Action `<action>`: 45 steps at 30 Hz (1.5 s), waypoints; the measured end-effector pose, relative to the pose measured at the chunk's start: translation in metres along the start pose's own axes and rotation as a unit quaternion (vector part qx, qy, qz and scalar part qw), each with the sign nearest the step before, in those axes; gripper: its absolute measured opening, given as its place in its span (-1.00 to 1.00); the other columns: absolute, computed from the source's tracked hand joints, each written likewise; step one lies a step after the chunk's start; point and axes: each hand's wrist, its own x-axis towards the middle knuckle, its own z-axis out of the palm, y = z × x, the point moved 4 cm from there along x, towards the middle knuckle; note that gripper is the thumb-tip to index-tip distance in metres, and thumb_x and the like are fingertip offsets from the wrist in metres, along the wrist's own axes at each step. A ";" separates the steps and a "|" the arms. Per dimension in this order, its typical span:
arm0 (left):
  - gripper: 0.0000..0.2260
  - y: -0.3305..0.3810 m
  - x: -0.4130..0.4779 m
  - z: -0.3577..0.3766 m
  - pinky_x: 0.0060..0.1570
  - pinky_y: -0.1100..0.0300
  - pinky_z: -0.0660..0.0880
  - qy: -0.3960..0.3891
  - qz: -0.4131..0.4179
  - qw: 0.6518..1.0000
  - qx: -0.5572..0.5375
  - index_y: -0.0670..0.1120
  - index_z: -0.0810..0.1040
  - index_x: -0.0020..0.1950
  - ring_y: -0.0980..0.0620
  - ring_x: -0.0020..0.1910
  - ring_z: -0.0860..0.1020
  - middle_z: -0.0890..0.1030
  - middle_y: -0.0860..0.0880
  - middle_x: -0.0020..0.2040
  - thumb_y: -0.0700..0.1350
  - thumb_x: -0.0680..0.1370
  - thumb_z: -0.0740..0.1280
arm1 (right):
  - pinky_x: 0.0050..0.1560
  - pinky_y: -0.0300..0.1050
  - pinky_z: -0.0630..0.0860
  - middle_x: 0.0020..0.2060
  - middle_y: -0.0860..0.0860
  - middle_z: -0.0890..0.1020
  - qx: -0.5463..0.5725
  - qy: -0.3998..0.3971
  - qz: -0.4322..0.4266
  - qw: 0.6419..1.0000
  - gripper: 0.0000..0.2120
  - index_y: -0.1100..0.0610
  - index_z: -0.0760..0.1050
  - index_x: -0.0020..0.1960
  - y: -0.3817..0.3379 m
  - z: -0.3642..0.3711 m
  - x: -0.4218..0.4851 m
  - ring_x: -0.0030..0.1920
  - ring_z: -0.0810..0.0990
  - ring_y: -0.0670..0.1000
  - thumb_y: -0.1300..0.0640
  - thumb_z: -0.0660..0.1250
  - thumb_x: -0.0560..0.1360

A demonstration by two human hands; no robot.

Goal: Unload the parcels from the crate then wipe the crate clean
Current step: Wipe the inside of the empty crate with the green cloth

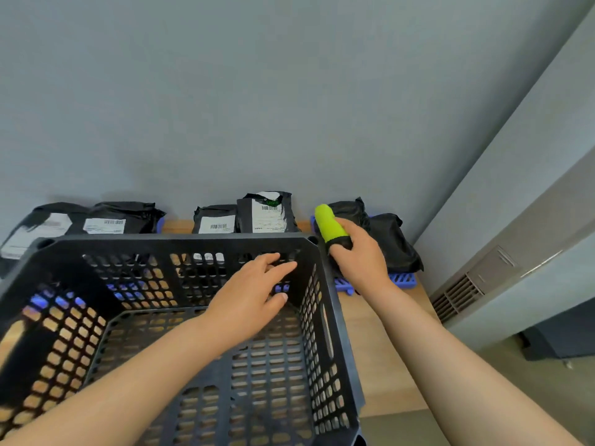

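Note:
A black perforated plastic crate (pixel 325 317) fills the lower left and holds nothing but my arm. My left hand (pixel 254 294) is inside it, fingers spread toward the far wall, holding nothing. Just past the crate's far right corner, my right hand (pixel 360 255) grips a lime-green and black wiping tool (pixel 329 223). Several black parcels with white labels line the wall behind the crate: two at the left (pixel 106 218), two in the middle (pixel 267 212), and dark ones at the right (pixel 389 243) behind my right hand.
The crate stands on a wooden table (pixel 383 358) against a grey wall. A blue slatted tray (pixel 402 280) lies under the right-hand parcels. A grey unit with a vent grille (pixel 457 297) stands to the right of the table edge.

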 end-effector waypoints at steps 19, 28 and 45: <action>-0.58 -0.138 -0.070 -0.104 0.33 0.08 0.27 0.108 -0.133 0.983 0.071 0.06 0.32 0.45 0.01 0.36 0.33 0.32 0.02 0.44 -0.01 0.58 0.23 | 0.49 0.19 -0.05 0.52 0.12 0.09 -0.378 -0.064 -0.157 0.910 -0.24 0.03 -0.18 0.55 -0.109 0.141 -0.020 0.52 0.01 0.17 0.20 0.22 0.53; -0.56 -0.212 -0.119 -0.140 0.37 -0.07 0.19 0.120 -0.229 0.953 0.157 -0.03 0.37 0.43 -0.09 0.42 0.26 0.36 -0.08 0.42 -0.03 0.54 0.28 | 0.47 0.20 -0.02 0.47 0.13 0.21 -0.350 -0.068 -0.220 0.908 -0.28 -0.01 -0.10 0.55 -0.171 0.207 -0.031 0.49 0.11 0.17 0.12 0.23 0.53; -0.49 -0.267 -0.198 -0.156 0.41 0.17 0.10 0.154 -0.295 0.943 -0.015 -0.11 0.01 0.55 0.04 0.50 0.09 0.10 -0.04 0.54 0.00 0.64 0.06 | 0.46 0.17 0.04 0.48 0.09 0.24 -0.336 -0.100 -0.339 0.873 -0.25 -0.05 -0.02 0.54 -0.265 0.314 -0.044 0.48 0.16 0.16 0.17 0.32 0.50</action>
